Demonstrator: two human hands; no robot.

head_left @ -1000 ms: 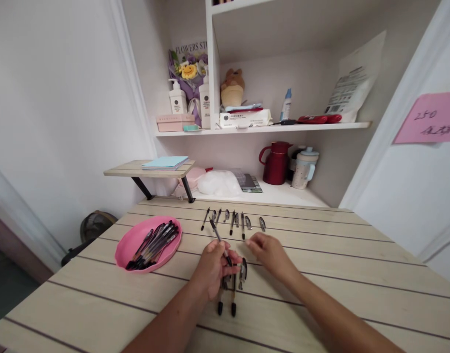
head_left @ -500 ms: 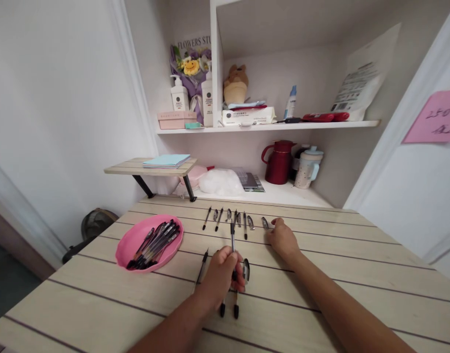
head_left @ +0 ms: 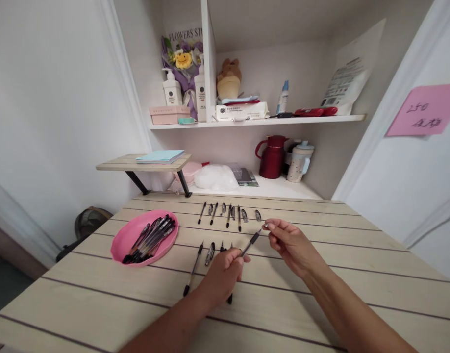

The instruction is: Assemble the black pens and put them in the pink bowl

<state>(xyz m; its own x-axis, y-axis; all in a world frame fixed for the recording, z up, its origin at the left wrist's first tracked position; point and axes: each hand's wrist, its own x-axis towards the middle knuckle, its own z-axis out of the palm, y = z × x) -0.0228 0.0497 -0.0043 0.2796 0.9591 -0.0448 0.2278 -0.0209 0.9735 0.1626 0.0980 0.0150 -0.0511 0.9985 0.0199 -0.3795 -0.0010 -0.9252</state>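
Note:
My left hand (head_left: 225, 274) is closed round a black-gripped pen (head_left: 251, 241), whose uncapped tip slants up to the right. At that tip my right hand (head_left: 291, 245) pinches thumb and forefinger together; what lies between them is too small to make out. Just beyond my fingers rests a loose pen cap (head_left: 258, 215). Several uncapped pens (head_left: 239, 218) and caps (head_left: 244, 215) form a row farther back. Nearer me lie another pen (head_left: 193, 269) and a cap (head_left: 210, 254), with more pens partly hidden beneath my left hand.
A pink bowl (head_left: 121, 239) full of pens (head_left: 151, 239) stands on the slatted table at left. Behind it is a small raised stand (head_left: 114, 164) bearing blue paper (head_left: 161, 156). A red jug (head_left: 272, 158) and a tumbler (head_left: 299, 163) stand under the shelf (head_left: 302, 120).
My right hand has come back from beside the far cap to the pen's tip. In my left hand the pen has tilted from upright toward the right. The view has shifted slightly.

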